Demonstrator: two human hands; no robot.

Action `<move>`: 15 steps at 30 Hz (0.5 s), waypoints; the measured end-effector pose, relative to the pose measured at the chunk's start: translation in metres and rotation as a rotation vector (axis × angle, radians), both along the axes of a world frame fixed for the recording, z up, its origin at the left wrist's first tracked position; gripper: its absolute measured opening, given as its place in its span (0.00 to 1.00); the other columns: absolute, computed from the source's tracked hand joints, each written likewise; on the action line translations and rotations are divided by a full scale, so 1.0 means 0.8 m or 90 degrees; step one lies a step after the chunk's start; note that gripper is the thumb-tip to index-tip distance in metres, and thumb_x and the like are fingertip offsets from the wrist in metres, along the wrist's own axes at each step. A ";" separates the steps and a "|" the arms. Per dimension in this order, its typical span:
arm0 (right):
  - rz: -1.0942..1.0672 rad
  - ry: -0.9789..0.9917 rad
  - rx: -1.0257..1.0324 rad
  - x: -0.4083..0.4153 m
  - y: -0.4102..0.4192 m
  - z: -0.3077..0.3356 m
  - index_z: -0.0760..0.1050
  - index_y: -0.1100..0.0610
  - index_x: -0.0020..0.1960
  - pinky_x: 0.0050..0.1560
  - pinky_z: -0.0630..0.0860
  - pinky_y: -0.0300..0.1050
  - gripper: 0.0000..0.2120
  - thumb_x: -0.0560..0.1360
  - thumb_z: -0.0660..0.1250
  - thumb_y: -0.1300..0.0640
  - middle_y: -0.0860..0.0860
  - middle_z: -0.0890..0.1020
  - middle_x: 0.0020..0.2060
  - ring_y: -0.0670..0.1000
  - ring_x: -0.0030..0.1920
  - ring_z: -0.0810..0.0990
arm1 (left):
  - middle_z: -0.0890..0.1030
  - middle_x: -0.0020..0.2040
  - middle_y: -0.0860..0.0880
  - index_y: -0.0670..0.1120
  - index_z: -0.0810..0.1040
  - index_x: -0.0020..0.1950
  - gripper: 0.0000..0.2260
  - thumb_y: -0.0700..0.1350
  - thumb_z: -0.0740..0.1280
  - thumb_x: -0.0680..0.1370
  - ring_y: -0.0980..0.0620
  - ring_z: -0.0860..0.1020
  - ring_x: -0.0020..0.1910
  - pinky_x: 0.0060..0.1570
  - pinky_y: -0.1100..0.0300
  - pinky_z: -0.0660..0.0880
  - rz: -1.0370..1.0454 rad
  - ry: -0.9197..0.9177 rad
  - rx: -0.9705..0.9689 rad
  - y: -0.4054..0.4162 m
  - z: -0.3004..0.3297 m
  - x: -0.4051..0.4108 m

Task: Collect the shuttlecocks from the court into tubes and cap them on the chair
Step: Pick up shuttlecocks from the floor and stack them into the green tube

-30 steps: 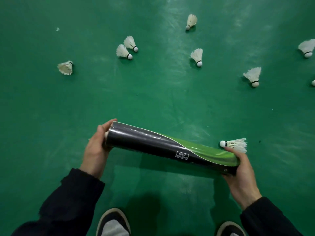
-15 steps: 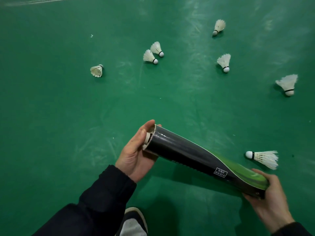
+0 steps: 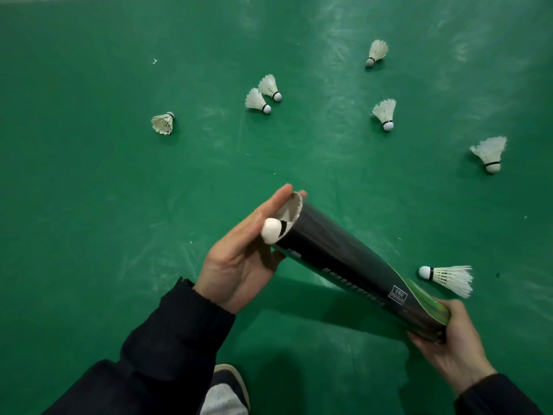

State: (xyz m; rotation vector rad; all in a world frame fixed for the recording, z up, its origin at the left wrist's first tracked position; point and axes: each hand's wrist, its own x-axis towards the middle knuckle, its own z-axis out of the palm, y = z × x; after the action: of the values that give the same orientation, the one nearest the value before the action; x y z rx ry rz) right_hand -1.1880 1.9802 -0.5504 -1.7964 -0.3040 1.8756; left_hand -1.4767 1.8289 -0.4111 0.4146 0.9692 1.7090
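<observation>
Seven white feathered shuttlecocks litter the green court floor; our right hand grips the black-and-green cardboard tube tilted, left fingers unclenched, cupping a protruding cork-tipped shuttlecock against spilling.

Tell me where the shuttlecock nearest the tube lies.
In the head view, the shuttlecock lies on the green floor at lower right, just above the tube, near the right hand.

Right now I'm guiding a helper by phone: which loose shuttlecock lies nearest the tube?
Find the tube held over the green floor. Beside its green end, by the right hand, lies a shuttlecock. Unlike the rest, its cork points left.
</observation>
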 end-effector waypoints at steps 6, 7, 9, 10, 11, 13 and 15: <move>0.010 0.021 0.001 -0.002 -0.009 -0.002 0.80 0.52 0.48 0.47 0.79 0.56 0.05 0.76 0.65 0.55 0.55 0.85 0.53 0.55 0.50 0.84 | 0.83 0.59 0.46 0.48 0.81 0.68 0.25 0.54 0.78 0.72 0.48 0.80 0.57 0.66 0.51 0.72 -0.014 -0.042 0.035 0.002 0.005 0.009; 0.006 0.024 0.005 -0.002 -0.009 -0.001 0.79 0.52 0.48 0.46 0.79 0.56 0.05 0.76 0.65 0.55 0.55 0.85 0.52 0.55 0.50 0.84 | 0.82 0.59 0.46 0.47 0.82 0.65 0.24 0.54 0.78 0.72 0.47 0.78 0.58 0.68 0.48 0.70 -0.019 -0.050 0.037 0.001 0.005 0.010; -0.002 0.026 0.005 -0.002 -0.008 0.001 0.79 0.53 0.48 0.46 0.79 0.56 0.05 0.77 0.64 0.56 0.55 0.85 0.52 0.55 0.50 0.84 | 0.82 0.60 0.43 0.44 0.81 0.64 0.20 0.51 0.77 0.74 0.42 0.76 0.64 0.74 0.42 0.66 -0.027 -0.073 0.055 -0.001 0.006 0.015; -0.004 0.025 0.003 -0.003 -0.008 0.001 0.78 0.53 0.48 0.46 0.79 0.56 0.04 0.77 0.64 0.56 0.55 0.85 0.53 0.55 0.50 0.83 | 0.81 0.61 0.41 0.44 0.81 0.63 0.19 0.49 0.76 0.75 0.40 0.76 0.66 0.75 0.40 0.64 -0.031 -0.081 0.066 -0.001 0.006 0.018; -0.008 0.028 0.001 -0.003 -0.008 0.002 0.78 0.53 0.48 0.46 0.79 0.56 0.04 0.77 0.64 0.56 0.55 0.85 0.53 0.55 0.50 0.83 | 0.81 0.62 0.40 0.43 0.80 0.63 0.19 0.48 0.76 0.76 0.40 0.75 0.67 0.75 0.40 0.63 -0.035 -0.086 0.072 -0.001 0.006 0.020; -0.009 0.022 -0.001 -0.004 -0.006 0.002 0.79 0.52 0.49 0.45 0.79 0.56 0.05 0.77 0.64 0.56 0.55 0.85 0.54 0.55 0.50 0.83 | 0.82 0.61 0.40 0.44 0.80 0.63 0.18 0.46 0.77 0.75 0.40 0.76 0.66 0.75 0.39 0.63 -0.040 -0.094 0.074 -0.003 0.002 0.020; -0.006 0.016 -0.003 -0.005 -0.006 0.000 0.80 0.52 0.49 0.43 0.80 0.55 0.06 0.77 0.64 0.55 0.55 0.85 0.54 0.55 0.49 0.84 | 0.82 0.60 0.41 0.44 0.80 0.62 0.17 0.44 0.77 0.74 0.40 0.77 0.65 0.74 0.40 0.64 -0.035 -0.114 0.075 -0.005 -0.002 0.019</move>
State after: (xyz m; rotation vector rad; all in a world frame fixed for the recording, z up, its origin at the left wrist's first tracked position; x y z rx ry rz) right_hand -1.1919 1.9758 -0.5504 -1.7732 -0.2827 1.8922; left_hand -1.4614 1.8251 -0.4131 0.3549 0.7237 1.7267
